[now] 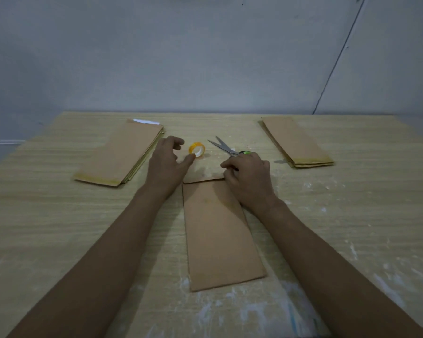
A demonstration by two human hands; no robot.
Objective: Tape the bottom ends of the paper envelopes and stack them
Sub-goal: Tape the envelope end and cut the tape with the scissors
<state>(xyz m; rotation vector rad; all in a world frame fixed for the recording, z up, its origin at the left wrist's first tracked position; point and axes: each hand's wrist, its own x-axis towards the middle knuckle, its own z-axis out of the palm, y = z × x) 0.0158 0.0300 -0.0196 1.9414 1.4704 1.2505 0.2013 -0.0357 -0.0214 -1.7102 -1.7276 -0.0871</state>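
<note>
Envelope (220, 230) lies flat at table (59, 228) centre, long axis running straight away from the person, folded flap end at the far edge. Right hand (248, 178) rests on that far right corner, fingers curled and bunched, pressing the flap; can't tell whether it pinches anything. Left hand (167, 162) is off the paper, just beyond the far left corner, fingers spread and loosely curved, thumb tip touching the tape roll (197, 149). Roll sits just past the flap, nearest the left hand. Scissors (226, 147) lie right of it, handle partly under the right hand. Envelope stack (122, 154) far left, another stack (296, 142) far right. Judgement: left hand takes the tape next.
</note>
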